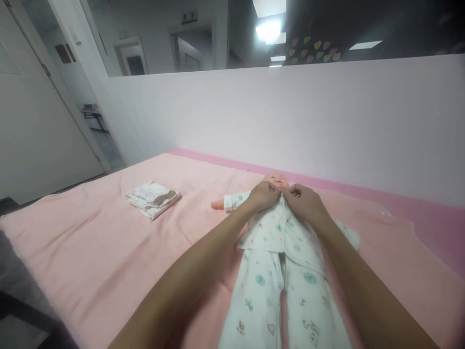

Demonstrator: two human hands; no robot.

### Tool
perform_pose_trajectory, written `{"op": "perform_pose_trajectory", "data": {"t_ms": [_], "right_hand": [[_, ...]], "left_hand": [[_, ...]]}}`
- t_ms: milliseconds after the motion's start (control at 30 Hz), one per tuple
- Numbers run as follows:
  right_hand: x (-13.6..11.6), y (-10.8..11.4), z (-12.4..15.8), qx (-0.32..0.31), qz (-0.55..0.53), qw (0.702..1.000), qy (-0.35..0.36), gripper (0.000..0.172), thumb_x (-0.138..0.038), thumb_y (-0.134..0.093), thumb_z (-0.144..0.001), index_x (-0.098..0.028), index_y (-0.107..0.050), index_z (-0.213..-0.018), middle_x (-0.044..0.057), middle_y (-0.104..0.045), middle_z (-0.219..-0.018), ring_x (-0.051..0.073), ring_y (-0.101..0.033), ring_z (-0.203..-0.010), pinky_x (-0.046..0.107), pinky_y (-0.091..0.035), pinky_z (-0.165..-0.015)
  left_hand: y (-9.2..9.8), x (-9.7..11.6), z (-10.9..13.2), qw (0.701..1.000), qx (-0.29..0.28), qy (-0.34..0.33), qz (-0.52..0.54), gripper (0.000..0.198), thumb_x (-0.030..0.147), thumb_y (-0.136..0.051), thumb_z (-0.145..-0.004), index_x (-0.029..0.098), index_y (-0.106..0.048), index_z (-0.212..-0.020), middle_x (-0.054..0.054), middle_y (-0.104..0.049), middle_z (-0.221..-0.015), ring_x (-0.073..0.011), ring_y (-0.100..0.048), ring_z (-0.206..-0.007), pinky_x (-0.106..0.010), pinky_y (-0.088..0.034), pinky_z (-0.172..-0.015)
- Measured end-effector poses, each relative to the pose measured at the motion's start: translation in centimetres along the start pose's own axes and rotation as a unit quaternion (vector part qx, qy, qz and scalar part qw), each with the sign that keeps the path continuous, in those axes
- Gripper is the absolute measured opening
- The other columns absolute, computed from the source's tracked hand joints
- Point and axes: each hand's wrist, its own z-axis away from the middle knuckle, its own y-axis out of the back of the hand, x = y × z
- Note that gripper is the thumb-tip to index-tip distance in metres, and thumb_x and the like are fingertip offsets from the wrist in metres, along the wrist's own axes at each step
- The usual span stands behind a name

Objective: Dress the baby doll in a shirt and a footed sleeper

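A baby doll (278,180) lies on its back, its head toward the wall. It wears a white printed baby jacket (267,233) and matching trousers (256,295). At the collar, just below the doll's chin, my left hand (267,195) pinches one front edge of the jacket. My right hand (304,201) grips the other edge right beside it, fingertips nearly touching the left ones. Lower down, the jacket's front edges meet and overlap slightly. One doll arm stretches out to the left, its hand showing past the cuff; the other sleeve is partly behind my right forearm.
A folded white printed cloth (152,198) rests on the left of the pink blanket (119,252). Behind the doll runs a pink strip (417,208) along a white wall (290,116) with a window above. A door (39,111) stands at the far left.
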Motion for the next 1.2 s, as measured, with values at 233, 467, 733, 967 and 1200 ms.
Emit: {"op": "perform_pose_trajectory", "data": {"t_ms": [233, 467, 733, 967, 1200], "right_hand": [[0.2, 0.0, -0.1, -0.007, 0.004, 1.000, -0.009, 0.021, -0.044, -0.057, -0.088, -0.024, -0.066, -0.089, 0.002, -0.074, -0.093, 0.022, -0.064, -0.085, 0.032, -0.042, -0.072], [-1.1, 1.8, 1.7, -0.020, 0.021, 0.999, -0.016, 0.036, -0.051, -0.060, -0.091, -0.024, -0.063, -0.115, 0.005, -0.072, -0.108, 0.024, -0.066, -0.092, 0.034, -0.044, -0.076], [-0.2, 4.8, 14.4, -0.104, 0.077, 0.977, 0.171, 0.022, -0.045, -0.058, -0.093, -0.026, -0.055, -0.102, 0.002, -0.064, -0.091, 0.020, -0.058, -0.075, 0.030, -0.043, -0.063], [0.2, 0.7, 16.6, -0.012, 0.122, 0.968, 0.219, 0.005, -0.025, -0.048, -0.092, -0.024, -0.045, -0.088, 0.006, -0.059, -0.088, 0.024, -0.056, -0.079, 0.032, -0.037, -0.063], [1.3, 4.5, 14.7, 0.028, 0.101, 0.983, 0.152, 0.036, -0.044, -0.037, -0.103, -0.024, -0.033, -0.074, 0.001, -0.050, -0.068, 0.020, -0.048, -0.063, 0.032, -0.033, -0.062]], "left_hand": [[0.1, 0.8, 0.3, 0.999, 0.002, 0.017, -0.027, 0.018, 0.035, -0.061, -0.087, 0.020, -0.058, -0.078, 0.002, -0.058, -0.069, -0.0155, -0.052, -0.066, -0.027, -0.038, -0.061], [1.2, 2.5, 2.7, 0.998, 0.035, 0.046, -0.026, 0.028, 0.045, -0.061, -0.092, 0.022, -0.060, -0.109, -0.003, -0.071, -0.103, -0.0211, -0.066, -0.093, -0.029, -0.047, -0.074], [3.1, 4.6, 15.7, 0.977, -0.073, -0.088, -0.183, 0.041, 0.049, -0.074, -0.081, 0.023, -0.053, -0.104, -0.008, -0.062, -0.107, -0.0273, -0.060, -0.096, -0.037, -0.049, -0.075], [0.2, 4.5, 17.1, 0.938, -0.006, -0.068, -0.339, 0.024, 0.032, -0.063, -0.083, 0.023, -0.048, -0.100, -0.010, -0.060, -0.109, -0.0298, -0.058, -0.096, -0.040, -0.047, -0.073], [4.0, 2.5, 15.2, 0.975, 0.087, -0.025, -0.202, 0.034, 0.044, -0.033, -0.105, 0.022, -0.055, -0.091, -0.004, -0.067, -0.088, -0.0234, -0.063, -0.081, -0.034, -0.044, -0.072]]}}
